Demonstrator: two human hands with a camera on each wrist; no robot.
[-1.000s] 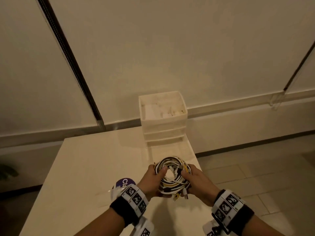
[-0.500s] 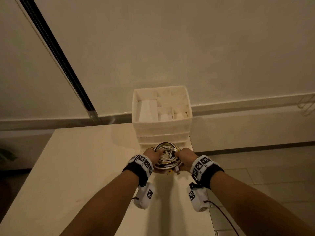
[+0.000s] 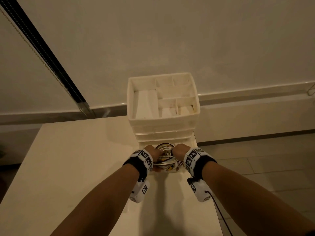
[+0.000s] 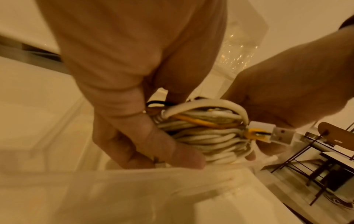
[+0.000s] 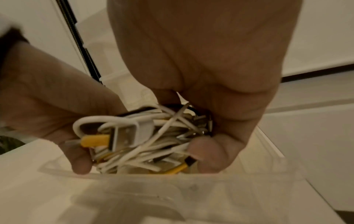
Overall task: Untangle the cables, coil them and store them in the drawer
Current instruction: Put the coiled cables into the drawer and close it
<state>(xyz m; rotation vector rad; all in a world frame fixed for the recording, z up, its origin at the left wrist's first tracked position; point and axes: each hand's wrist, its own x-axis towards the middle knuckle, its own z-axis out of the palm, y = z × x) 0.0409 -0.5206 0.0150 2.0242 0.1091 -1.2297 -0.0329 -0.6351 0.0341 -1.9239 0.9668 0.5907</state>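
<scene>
A coil of white, yellow and black cables (image 3: 165, 157) is gripped from both sides, my left hand (image 3: 152, 153) on its left and my right hand (image 3: 179, 151) on its right. It sits low in the pulled-out bottom drawer (image 3: 194, 144) of the white drawer unit (image 3: 163, 128). In the left wrist view my left hand (image 4: 145, 136) curls round the coil (image 4: 206, 136), and a USB plug (image 4: 281, 134) sticks out beside my right hand (image 4: 291, 94). In the right wrist view my right hand (image 5: 220, 109) pinches the coil (image 5: 145, 144) behind the drawer's translucent front wall (image 5: 172, 180).
The unit's top is an open tray with dividers (image 3: 170, 97). It stands at the far right of the white table (image 3: 76, 159), whose right edge drops to tiled floor (image 3: 264, 164). A black strip (image 3: 42, 53) runs down the wall. A dark metal rack (image 4: 325, 159) stands beside the table.
Both hands carried the coil forward from over the table's middle to the drawer unit and lowered it into the open bottom drawer. The head view moved closer to the unit.
</scene>
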